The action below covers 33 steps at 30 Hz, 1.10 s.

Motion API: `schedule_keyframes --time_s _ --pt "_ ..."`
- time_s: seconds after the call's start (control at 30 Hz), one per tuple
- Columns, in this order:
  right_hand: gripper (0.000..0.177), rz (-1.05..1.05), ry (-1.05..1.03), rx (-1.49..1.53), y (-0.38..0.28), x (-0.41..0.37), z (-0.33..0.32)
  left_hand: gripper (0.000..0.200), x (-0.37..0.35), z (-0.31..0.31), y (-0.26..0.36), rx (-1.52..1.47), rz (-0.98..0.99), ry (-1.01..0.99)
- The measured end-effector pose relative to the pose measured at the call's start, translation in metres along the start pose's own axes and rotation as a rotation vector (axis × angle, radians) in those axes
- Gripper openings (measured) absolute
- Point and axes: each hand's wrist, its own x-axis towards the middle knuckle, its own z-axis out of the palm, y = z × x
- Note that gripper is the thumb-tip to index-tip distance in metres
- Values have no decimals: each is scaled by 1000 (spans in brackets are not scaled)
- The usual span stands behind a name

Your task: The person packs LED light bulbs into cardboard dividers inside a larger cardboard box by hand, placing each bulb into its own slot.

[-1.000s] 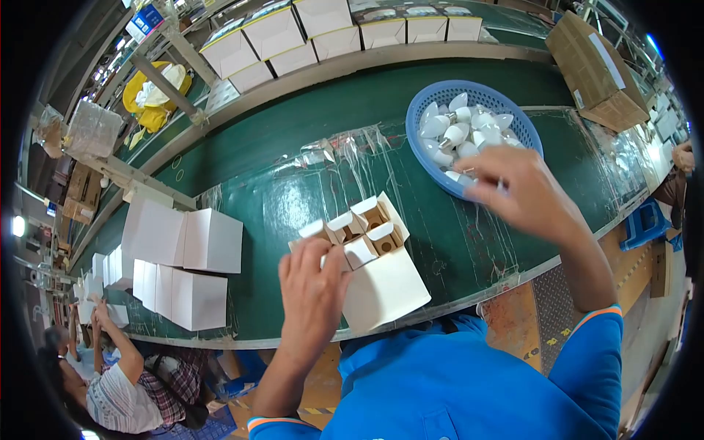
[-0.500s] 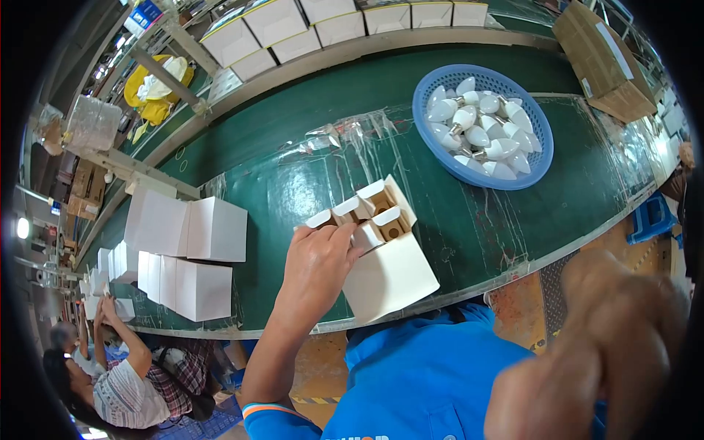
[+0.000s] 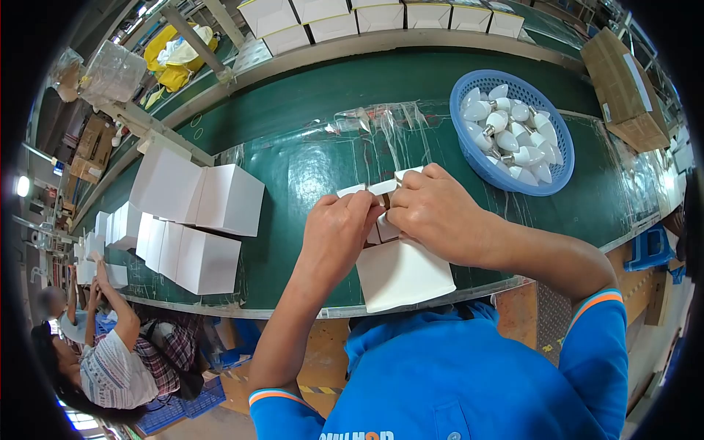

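An open white box [image 3: 405, 275] stands on the green table near its front edge, its large flap toward me and brown compartments inside. At the box's left side, my left hand [image 3: 339, 229] is closed, with fingertips on the white inner flaps. My right hand [image 3: 438, 213] is also closed, over the box's right part, fingers bent down onto the inner flaps and divider. The two hands nearly touch and hide much of the interior. A blue basket [image 3: 464, 136] of white bulbs [image 3: 506, 141] sits beyond my right hand.
White boxes [image 3: 209, 260] stand in rows at the left. More boxes [image 3: 381, 18] line a shelf at the back. A brown carton [image 3: 623, 92] is at the back right. Co-workers [image 3: 110, 367] are at the far left, by the green table [image 3: 297, 165].
My right hand has come from the lower right onto the box, beside my left hand. The view has shifted, so the basket and box appear farther right.
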Motion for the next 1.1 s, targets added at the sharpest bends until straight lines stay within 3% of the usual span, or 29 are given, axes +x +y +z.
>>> schedule_keyframes --time_s 0.13,0.2,0.27,0.4,0.7,0.87,1.1 --pt "10 -13 -65 -36 0 0 -7 7 4 0 4 7 -16 -26" --pt "11 -8 -75 -63 -7 0 -7 16 5 5 5 39 3 59" --pt "10 -74 20 -151 -11 1 -3 16 7 6 4 49 -13 51" --pt "10 -12 5 -76 -5 2 1 17 10 4 4 36 -46 21" --pt "10 -89 -64 -285 -13 11 -1 11 9 0 4 -14 -107 -4" --pt "8 -43 112 -46 5 3 14 12 8 4 4 37 -65 1" --pt "9 19 52 -11 -2 2 5 11 9 4 15 -18 -203 -9"
